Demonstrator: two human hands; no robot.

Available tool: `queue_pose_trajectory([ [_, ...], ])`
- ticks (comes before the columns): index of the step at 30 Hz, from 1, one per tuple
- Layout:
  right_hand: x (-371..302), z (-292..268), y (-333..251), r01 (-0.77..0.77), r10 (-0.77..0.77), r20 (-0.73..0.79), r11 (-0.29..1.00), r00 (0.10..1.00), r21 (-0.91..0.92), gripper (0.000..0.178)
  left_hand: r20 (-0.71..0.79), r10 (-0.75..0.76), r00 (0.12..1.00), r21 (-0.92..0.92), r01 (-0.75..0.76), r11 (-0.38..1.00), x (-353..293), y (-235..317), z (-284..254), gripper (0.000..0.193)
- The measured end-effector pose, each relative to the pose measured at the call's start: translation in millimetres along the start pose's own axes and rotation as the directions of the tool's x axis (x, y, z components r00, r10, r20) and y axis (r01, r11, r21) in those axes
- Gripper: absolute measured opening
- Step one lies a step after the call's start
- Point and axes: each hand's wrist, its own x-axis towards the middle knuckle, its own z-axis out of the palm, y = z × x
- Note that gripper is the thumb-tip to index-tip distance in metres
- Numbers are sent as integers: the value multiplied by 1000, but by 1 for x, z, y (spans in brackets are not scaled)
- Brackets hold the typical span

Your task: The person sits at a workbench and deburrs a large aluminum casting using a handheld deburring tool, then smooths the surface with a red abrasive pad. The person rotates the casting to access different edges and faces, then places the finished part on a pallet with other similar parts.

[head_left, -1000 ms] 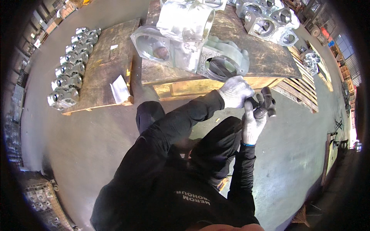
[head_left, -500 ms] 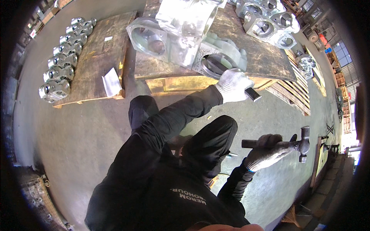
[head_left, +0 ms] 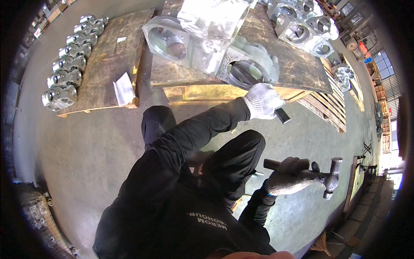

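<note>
My left hand [head_left: 261, 100], in a white knit glove, is closed around a flat dark chisel [head_left: 283, 115]. Its blunt end sticks out on the near side of the fist. On the far side, a dark bar runs into the round opening of a silvery metal casting [head_left: 224, 74], and the glove hides where it joins the fist. Lower right, my gloved right hand [head_left: 288, 177] grips a ball-peen hammer [head_left: 332, 178] by its handle, with the head out to the right. A gap separates the hammer from the chisel.
The casting sits at the near edge of a wooden-topped table [head_left: 297, 73], under a bright metal block [head_left: 211, 19]. More castings [head_left: 302, 30] stand at the back right. Left, a wooden pallet [head_left: 114, 56] bears a row of small metal parts [head_left: 64, 77] and a paper sheet [head_left: 124, 89].
The hammer and my right hand have moved a little left and down, and the hammer's head has tilted. My left hand with the chisel has shifted only slightly, toward me.
</note>
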Motion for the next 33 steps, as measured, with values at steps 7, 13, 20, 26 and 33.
queue_pose_trajectory([
  [7, -31, 9, 62, 80, 303, -124, 153, 945, 985, 37, -168, 7, 986, -49, -15, 999, 6, -3, -3, 23],
  [13, -14, 3, 26, -403, 337, 221, 779, 915, 481, 45, -103, 18, 994, -8, -19, 1000, 1, -1, -4, 22],
  [20, -39, 22, 34, -554, 448, 339, 749, 827, 362, 30, -174, 60, 983, -12, -63, 998, 0, -4, -5, 27],
  [26, -14, -23, 34, -483, 334, 351, 548, 875, 682, 29, -243, 108, 964, 17, -107, 994, 2, -6, -7, 19],
  [33, -44, 13, 60, -140, 219, 268, 949, 938, -282, 51, -161, 27, 987, -37, -33, 999, 5, -6, -12, 18],
])
